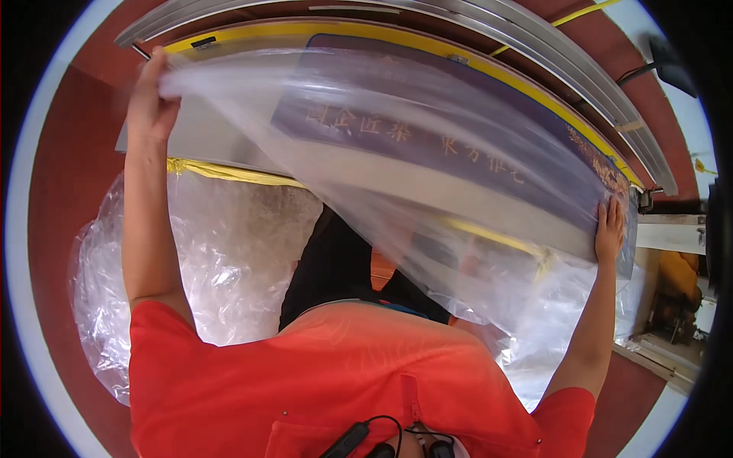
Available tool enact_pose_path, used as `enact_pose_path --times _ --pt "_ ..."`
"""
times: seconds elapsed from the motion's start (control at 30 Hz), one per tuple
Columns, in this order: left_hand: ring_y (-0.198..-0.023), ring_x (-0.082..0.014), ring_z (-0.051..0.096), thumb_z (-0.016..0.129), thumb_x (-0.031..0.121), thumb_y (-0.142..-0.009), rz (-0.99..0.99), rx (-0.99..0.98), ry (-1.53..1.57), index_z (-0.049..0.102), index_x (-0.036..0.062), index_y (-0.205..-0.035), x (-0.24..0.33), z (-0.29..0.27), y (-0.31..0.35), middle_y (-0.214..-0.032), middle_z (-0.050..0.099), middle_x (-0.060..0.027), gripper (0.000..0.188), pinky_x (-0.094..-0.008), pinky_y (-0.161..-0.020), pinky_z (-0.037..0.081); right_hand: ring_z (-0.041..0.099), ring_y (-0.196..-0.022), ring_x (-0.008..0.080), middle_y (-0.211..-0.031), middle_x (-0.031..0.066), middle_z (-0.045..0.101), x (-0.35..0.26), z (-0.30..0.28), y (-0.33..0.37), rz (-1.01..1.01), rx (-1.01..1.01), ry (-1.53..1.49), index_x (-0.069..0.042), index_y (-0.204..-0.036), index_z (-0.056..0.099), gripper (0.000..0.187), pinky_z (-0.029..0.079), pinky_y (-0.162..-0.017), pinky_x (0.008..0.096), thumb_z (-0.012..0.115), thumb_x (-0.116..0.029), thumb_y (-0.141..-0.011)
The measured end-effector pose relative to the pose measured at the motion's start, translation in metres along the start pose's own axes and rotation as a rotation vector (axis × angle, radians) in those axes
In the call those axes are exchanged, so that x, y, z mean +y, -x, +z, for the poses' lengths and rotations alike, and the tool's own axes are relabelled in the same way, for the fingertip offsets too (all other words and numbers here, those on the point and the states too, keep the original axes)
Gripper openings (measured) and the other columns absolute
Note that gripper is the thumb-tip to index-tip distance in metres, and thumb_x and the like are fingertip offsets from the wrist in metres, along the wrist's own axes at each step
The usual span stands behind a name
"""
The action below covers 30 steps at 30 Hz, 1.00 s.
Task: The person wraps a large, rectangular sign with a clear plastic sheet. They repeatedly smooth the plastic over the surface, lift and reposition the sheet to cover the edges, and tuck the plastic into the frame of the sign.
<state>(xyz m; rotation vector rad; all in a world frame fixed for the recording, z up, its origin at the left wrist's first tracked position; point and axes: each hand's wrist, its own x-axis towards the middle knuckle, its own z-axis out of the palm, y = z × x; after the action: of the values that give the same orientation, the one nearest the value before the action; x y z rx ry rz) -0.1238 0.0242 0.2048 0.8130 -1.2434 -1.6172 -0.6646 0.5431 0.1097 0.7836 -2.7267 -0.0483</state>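
A clear plastic film (229, 82) stretches across a long grey machine bed (217, 133) in front of me. At the upper left, my left hand (155, 99) is closed on the film's gathered corner and holds it up. My right hand (609, 230) lies at the right end of the bed, fingers stretched out and resting on the film. Through the film shows a dark blue printed panel (366, 99) with gold lettering. The film's near edge sags diagonally toward my lap.
Crumpled clear plastic (206, 252) hangs below the bed on the left, with more at the lower right. A yellow strip (237, 174) runs along the bed's near edge. Curved-looking metal rails (534, 34) and a yellow bar (267, 32) border the far side. Machinery (676, 294) stands at right.
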Motion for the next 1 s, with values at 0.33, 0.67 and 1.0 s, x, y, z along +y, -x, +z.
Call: enact_pose_path --times 0.33,0.67,1.0 --pt "-0.058 -0.0057 0.047 0.058 0.027 -0.074 0.129 -0.134 -0.630 0.055 0.0064 -0.091 -0.035 0.033 0.032 -0.085 0.057 -0.0028 0.027 -0.0173 -0.049 0.036 0.020 -0.121 0.0225 -0.131 0.0053 0.025 0.039 0.029 -0.017 -0.099 -0.036 0.159 -0.023 -0.126 0.027 0.054 0.017 -0.096 0.0393 0.029 -0.051 -0.080" --pt "-0.071 -0.0255 0.056 0.058 0.023 -0.069 0.081 0.235 -1.554 0.054 0.0057 -0.083 -0.040 -0.177 -0.027 -0.071 0.058 -0.0091 0.022 -0.0331 -0.063 0.043 0.017 -0.122 0.0218 -0.132 0.0070 0.021 0.014 0.024 -0.018 0.048 -0.044 0.150 -0.020 -0.128 0.023 0.056 0.015 -0.097 0.0385 0.030 -0.050 -0.081" --pt "-0.112 -0.0338 0.033 0.040 0.043 -0.080 0.658 -0.195 -1.830 0.037 0.0152 -0.119 -0.083 -0.061 -0.041 -0.120 0.037 -0.0169 0.049 -0.0434 -0.088 0.030 0.020 -0.121 0.0230 -0.131 0.0091 0.023 0.007 -0.001 -0.002 -0.053 -0.070 0.057 -0.018 -0.127 0.025 0.051 0.016 -0.097 0.0367 0.033 -0.043 -0.083"
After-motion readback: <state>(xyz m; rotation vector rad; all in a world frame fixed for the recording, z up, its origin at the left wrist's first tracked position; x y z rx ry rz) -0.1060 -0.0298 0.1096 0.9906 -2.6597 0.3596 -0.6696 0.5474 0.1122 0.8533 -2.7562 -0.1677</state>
